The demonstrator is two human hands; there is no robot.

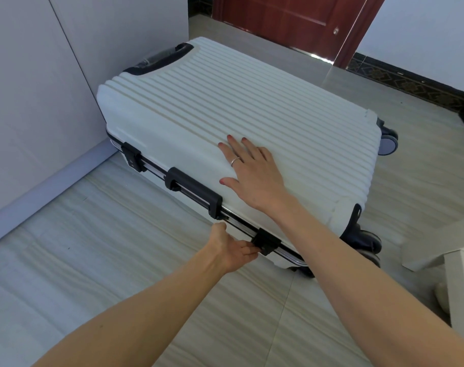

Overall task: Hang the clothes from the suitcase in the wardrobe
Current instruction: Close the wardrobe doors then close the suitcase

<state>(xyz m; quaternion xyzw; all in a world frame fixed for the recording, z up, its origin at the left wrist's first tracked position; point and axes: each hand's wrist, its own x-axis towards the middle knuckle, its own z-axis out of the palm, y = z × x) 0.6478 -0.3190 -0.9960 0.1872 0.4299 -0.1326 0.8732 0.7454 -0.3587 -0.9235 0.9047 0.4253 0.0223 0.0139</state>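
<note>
A white ribbed hard-shell suitcase [225, 109] lies flat and closed on the tiled floor, black handle [192, 190] and two black latches along its near side. My right hand [252, 173] rests flat on the lid with fingers spread, a ring on one finger. My left hand [235, 247] reaches the near right latch [266, 241]; its fingertips touch the latch from the left, thumb up by the metal frame. No clothes are visible.
White wardrobe panels [40, 102] stand at the left, close to the suitcase's far end. A red-brown door [291, 19] is at the back. A white furniture corner [461, 282] juts in at the right. Pale tiled floor [119, 260] lies in front.
</note>
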